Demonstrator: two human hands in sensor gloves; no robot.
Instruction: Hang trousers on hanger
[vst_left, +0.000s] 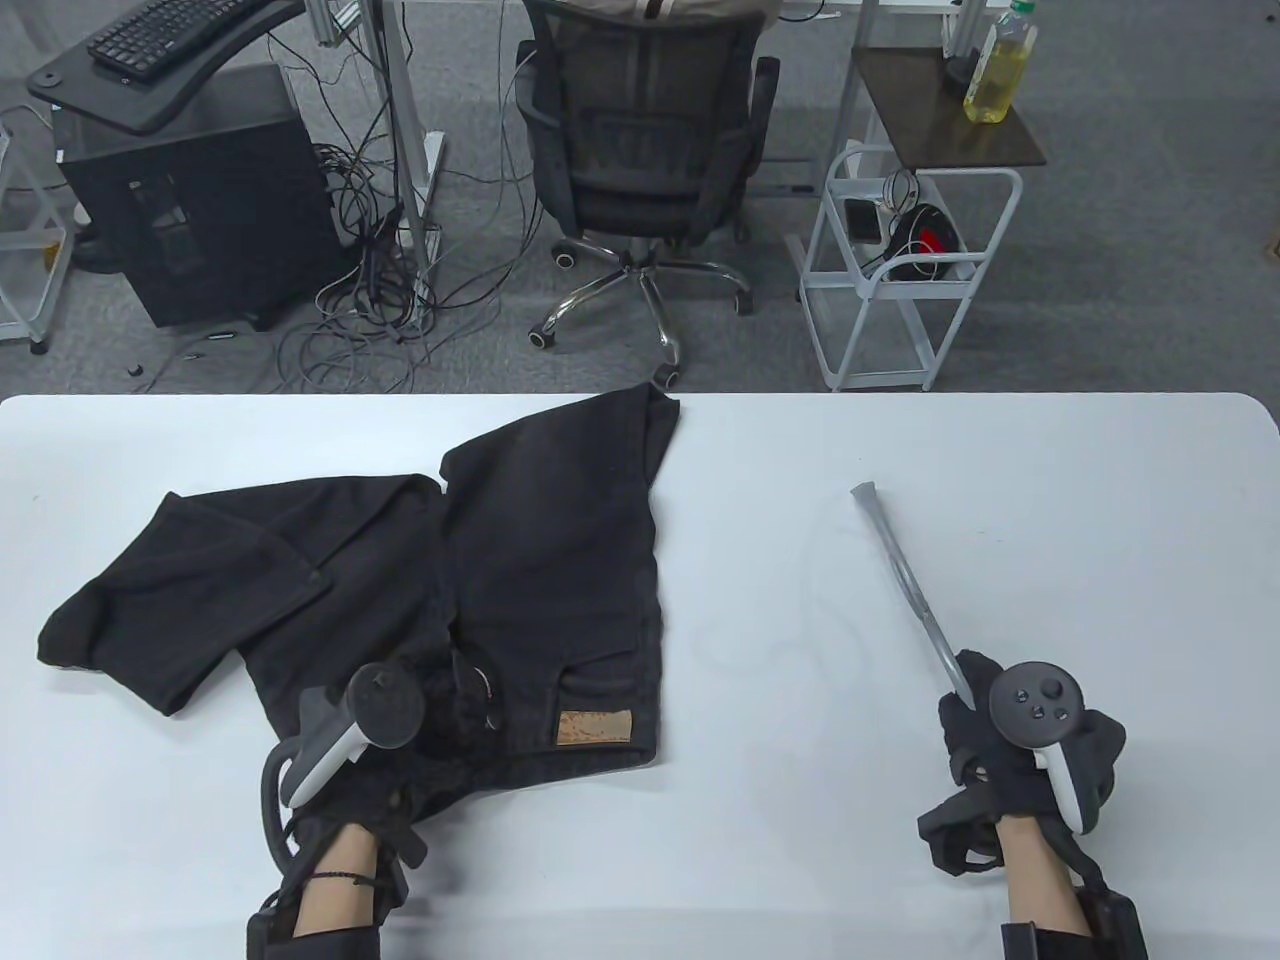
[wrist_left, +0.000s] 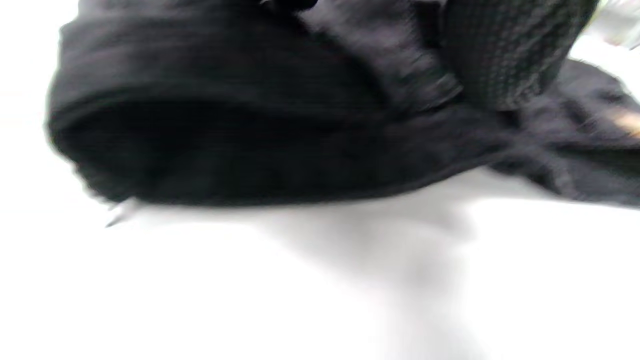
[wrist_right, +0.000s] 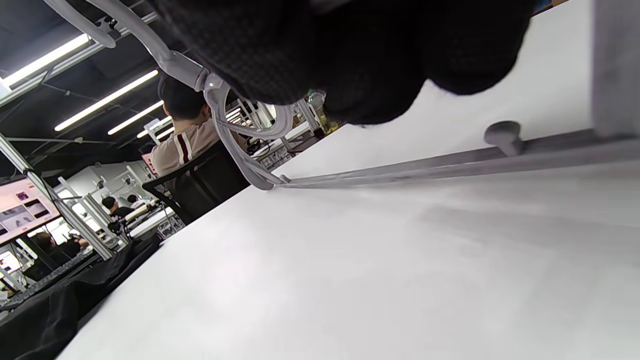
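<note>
Black trousers (vst_left: 540, 560) lie folded on the white table (vst_left: 800, 850), left of centre, with a tan waistband patch (vst_left: 595, 726) near the front. My left hand (vst_left: 450, 700) rests at the waistband, its fingers sunk into the cloth and gripping it. The left wrist view is blurred and shows bunched black fabric (wrist_left: 225, 125) with a gloved finger (wrist_left: 510, 55) on it. My right hand (vst_left: 965, 720) grips a grey hanger (vst_left: 905, 575), seen edge-on, its far end pointing away. In the right wrist view the hanger's bar (wrist_right: 400, 172) lies along the table and its hook (wrist_right: 235, 130) rises under my glove.
Beyond the table's far edge stand an office chair (vst_left: 650, 130), a white wire cart (vst_left: 900, 270) and a computer tower (vst_left: 200, 200) with loose cables on the floor. The trousers and the hanger lie well apart on the table.
</note>
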